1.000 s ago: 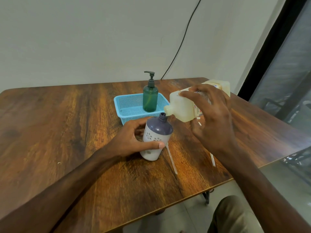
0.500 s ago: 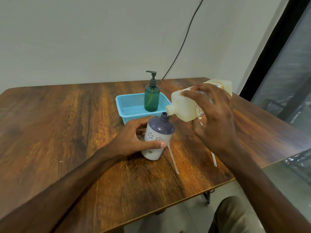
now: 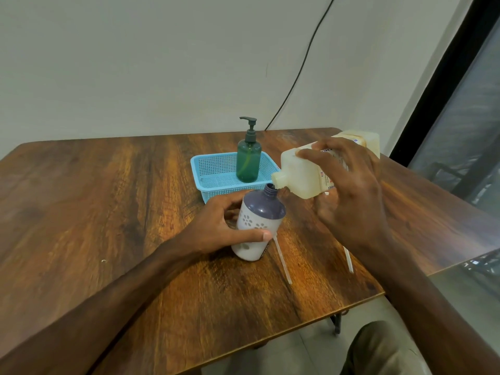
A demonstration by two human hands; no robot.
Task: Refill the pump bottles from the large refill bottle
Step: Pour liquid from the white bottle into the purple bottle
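The brown wooden surface (image 3: 108, 212) carries everything here. Above its right half, the large refill bottle (image 3: 300, 171) hangs in the right hand (image 3: 349, 196). That grip is curled round the middle of the body, with fingers over the top and the thumb underneath. The bottle's long axis runs from far right to near left, and its open mouth tips down to the left. Behind it a blue basket (image 3: 213, 171) holds a green pump bottle (image 3: 249, 161), which stands upright with its pump on. Just in front of the basket, the purple-and-white bottle (image 3: 259, 220) rests on its base and leans, its open neck pointing up toward the refill bottle's mouth. Whether the two touch I cannot tell. The left hand (image 3: 216, 228) wraps it, thumb across the front. Two pale pump tubes (image 3: 282, 261) lie flat nearby.
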